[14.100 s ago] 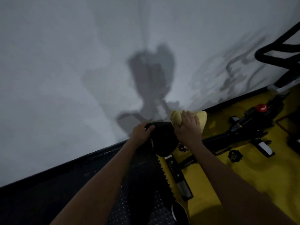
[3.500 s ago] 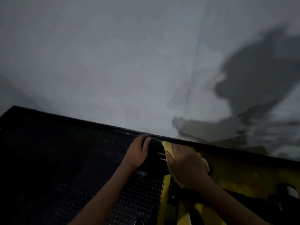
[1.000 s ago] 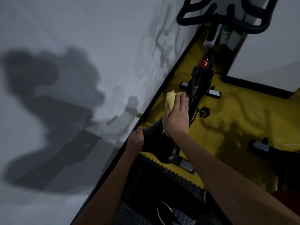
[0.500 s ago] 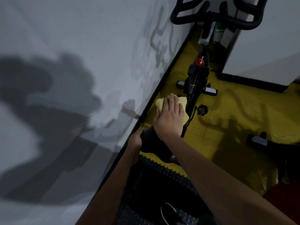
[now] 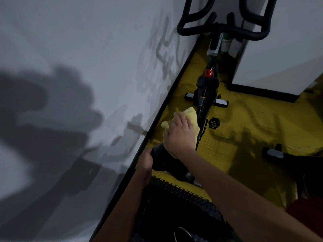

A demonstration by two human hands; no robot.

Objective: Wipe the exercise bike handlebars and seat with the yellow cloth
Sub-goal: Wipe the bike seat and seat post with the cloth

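From the head camera, the right hand (image 5: 180, 135) lies flat with its fingers straight and close together on the yellow cloth (image 5: 185, 116), pressing it onto the front end of the black seat (image 5: 166, 160), while the left hand (image 5: 145, 161) grips the seat's left edge with curled fingers, beside the grey wall (image 5: 78, 67). Farther ahead along the bike's frame sit the red knob (image 5: 208, 73) and the black handlebars (image 5: 225, 30), well apart from both hands, above the yellow floor mat (image 5: 244, 123).
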